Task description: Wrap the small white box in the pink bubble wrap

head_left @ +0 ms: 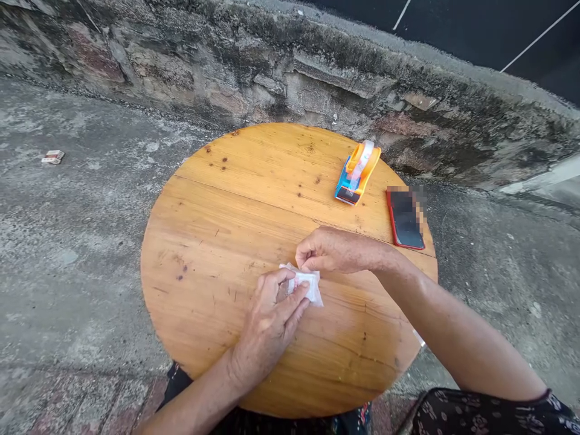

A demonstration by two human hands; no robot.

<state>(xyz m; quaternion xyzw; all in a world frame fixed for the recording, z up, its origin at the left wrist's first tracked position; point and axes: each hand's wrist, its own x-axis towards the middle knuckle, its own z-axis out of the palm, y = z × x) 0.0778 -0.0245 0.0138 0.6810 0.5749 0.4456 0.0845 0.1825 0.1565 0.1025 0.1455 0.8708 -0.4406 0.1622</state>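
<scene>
A small white packet (312,286) with a bit of red print lies near the middle of a round wooden table (212,229). My left hand (270,323) has its fingers closed on the packet's near side. My right hand (333,251) pinches its far top edge. Both hands rest low over the tabletop, and they hide most of the packet.
An orange and blue tape dispenser (356,173) sits at the table's far right. A phone in a red case (405,218) lies beside it near the right rim. Rough concrete ground surrounds the table, a weathered stone wall (290,66) runs behind, and a small scrap (53,157) lies at far left.
</scene>
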